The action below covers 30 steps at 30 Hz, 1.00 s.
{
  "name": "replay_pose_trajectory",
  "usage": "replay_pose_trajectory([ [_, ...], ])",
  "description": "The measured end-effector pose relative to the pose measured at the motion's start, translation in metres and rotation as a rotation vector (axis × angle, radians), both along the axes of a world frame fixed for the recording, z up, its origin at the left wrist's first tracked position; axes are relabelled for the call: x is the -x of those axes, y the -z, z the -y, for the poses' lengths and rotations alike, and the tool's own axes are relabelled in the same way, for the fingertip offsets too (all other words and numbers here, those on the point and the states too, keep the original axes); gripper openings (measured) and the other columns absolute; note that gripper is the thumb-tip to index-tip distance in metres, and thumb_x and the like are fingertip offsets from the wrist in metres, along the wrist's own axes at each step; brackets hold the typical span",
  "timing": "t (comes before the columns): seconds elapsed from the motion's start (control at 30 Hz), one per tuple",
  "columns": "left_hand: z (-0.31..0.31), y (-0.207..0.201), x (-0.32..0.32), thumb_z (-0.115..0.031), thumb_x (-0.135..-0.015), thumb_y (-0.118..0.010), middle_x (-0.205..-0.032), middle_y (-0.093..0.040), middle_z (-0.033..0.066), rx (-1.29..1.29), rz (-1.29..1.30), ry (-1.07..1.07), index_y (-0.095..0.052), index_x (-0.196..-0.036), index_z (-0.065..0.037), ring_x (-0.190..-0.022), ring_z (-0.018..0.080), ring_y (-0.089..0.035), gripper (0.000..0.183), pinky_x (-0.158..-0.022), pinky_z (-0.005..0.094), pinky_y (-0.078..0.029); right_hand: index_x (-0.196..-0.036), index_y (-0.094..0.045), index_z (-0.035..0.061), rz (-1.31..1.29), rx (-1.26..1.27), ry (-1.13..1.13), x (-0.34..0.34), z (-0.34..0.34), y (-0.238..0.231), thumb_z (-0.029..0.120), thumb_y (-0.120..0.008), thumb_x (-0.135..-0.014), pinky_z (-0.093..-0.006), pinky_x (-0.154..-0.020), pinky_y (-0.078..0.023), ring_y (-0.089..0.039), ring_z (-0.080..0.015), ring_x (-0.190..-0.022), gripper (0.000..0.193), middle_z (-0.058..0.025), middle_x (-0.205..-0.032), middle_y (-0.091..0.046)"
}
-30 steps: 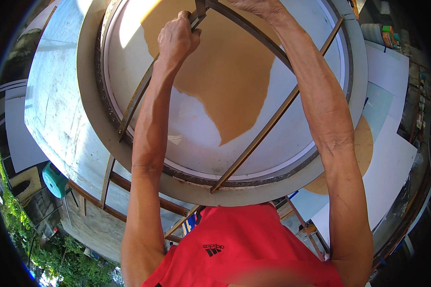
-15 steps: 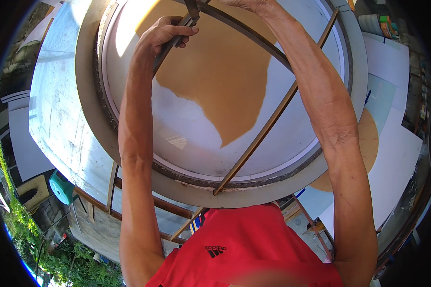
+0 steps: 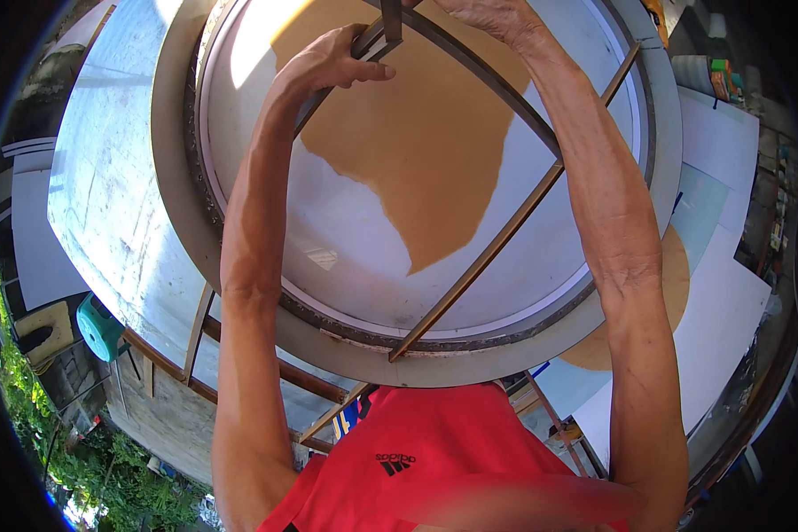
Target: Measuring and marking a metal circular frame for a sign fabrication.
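A large round frame (image 3: 171,177) with a pale rim lies under my arms. Inside it are a pale surface (image 3: 337,222) and an irregular tan patch (image 3: 417,168). Near the top of the view, my left hand (image 3: 341,60) is closed round a dark bar (image 3: 310,111), its thumb stretched along the underside of the bars' meeting point. A short dark piece (image 3: 392,19) stands up at that junction. My right hand (image 3: 492,16) is beside it at the upper edge, its fingers mostly cut off. Another dark bar (image 3: 496,84) slopes right to meet a thin brown strip (image 3: 479,257).
A pale, scuffed sheet (image 3: 106,168) spreads to the left, with a teal plastic stool (image 3: 100,326) below it. On the right lie white boards (image 3: 718,310) and a round tan board (image 3: 674,293). Brown wooden beams (image 3: 310,379) run under the round frame.
The view has shifted slightly. My left hand has moved a little right, its thumb now reaching farther out near the bars' meeting point. More of my right hand shows at the top.
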State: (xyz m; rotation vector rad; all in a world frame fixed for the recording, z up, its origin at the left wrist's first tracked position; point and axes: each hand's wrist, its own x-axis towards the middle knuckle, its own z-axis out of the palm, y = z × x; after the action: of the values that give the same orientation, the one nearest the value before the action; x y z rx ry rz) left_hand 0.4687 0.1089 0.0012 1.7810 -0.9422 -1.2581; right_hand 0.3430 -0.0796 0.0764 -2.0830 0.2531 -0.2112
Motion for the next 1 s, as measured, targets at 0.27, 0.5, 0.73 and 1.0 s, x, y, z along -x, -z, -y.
replay_pose_trajectory([
  [0.27, -0.021, -0.044, 0.013, -0.039, -0.073, -0.084, -0.126, -0.066, 0.0212, 0.046, 0.683, 0.103, -0.054, -0.14, -0.003, -0.115, 0.0343, -0.064, 0.082, -0.097, 0.0425, -0.05, -0.086, -0.072, -0.001, -0.06, 0.031, 0.114, 0.024, -0.027, -0.03, 0.014, -0.07, -0.094, -0.0288, -0.06, -0.042, -0.052, -0.0071, -0.065, 0.017, 0.0025, -0.069, -0.061],
  [0.5, -0.036, -0.073, 0.022, -0.038, -0.081, -0.08, -0.11, -0.074, 0.0149, 0.116, 0.579, -0.12, -0.067, -0.123, 0.0, -0.099, 0.0293, -0.071, 0.058, -0.088, 0.0378, -0.055, -0.086, -0.072, 0.0, 0.017, -0.081, 0.095, 0.032, -0.021, -0.022, 0.012, -0.069, -0.095, -0.0291, -0.068, -0.049, -0.061, -0.011, -0.071, 0.015, -0.0016, -0.073, -0.067],
  [0.73, -0.051, -0.072, 0.03, -0.034, -0.084, -0.078, -0.096, -0.075, 0.0161, 0.045, 0.489, 0.035, -0.07, -0.114, 0.004, -0.092, 0.0297, -0.073, 0.048, -0.082, 0.038, -0.056, -0.09, -0.071, 0.0003, 0.058, -0.062, 0.067, 0.038, -0.034, -0.036, 0.012, -0.067, -0.096, -0.0286, -0.069, -0.048, -0.061, -0.0105, -0.071, 0.014, -0.0013, -0.075, -0.067],
  [1.0, -0.046, -0.063, 0.043, -0.026, -0.083, -0.078, -0.092, -0.073, 0.0206, 0.125, 0.487, 0.053, -0.07, -0.111, 0.003, -0.087, 0.0318, -0.072, 0.041, -0.08, 0.0388, -0.055, -0.093, -0.074, 0.0021, -0.032, -0.056, 0.211, 0.053, -0.035, -0.034, 0.016, -0.068, -0.097, -0.0256, -0.062, -0.041, -0.056, -0.007, -0.067, 0.015, 0.0007, -0.073, -0.067],
])
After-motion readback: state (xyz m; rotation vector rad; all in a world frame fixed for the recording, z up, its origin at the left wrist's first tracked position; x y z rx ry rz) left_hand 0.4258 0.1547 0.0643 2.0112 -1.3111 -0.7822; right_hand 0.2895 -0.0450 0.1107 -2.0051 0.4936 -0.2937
